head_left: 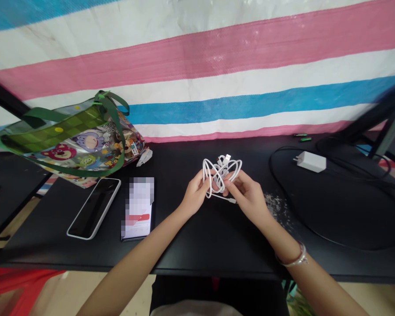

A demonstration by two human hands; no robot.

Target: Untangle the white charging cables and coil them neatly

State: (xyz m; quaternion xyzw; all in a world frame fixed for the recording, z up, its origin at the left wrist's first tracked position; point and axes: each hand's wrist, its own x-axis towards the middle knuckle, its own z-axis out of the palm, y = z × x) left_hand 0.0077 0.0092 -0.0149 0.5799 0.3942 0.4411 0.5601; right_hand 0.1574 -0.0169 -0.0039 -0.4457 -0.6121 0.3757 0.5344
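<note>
A white USB charging cable [219, 176] is bundled in loose loops between my two hands, over the middle of the black table. My left hand [196, 192] grips the loops on the left side, its fingers closed round them. On the right side, my right hand [245, 193] pinches the coils between thumb and fingers. The cable's USB plug [228, 157] sticks up at the top of the bundle. A thinner connector end [231, 200] hangs out below, close to my right thumb. Some fingertips are hidden behind the loops.
Left on the black table [197, 245] lie a dark-screened phone [94, 208] and a lit phone [138, 210]. Behind them stands a cartoon-printed bag [85, 140]. To the right are a white charger [311, 162], a black cable [292, 215], small green batteries [305, 139] and pale crumbs [278, 208].
</note>
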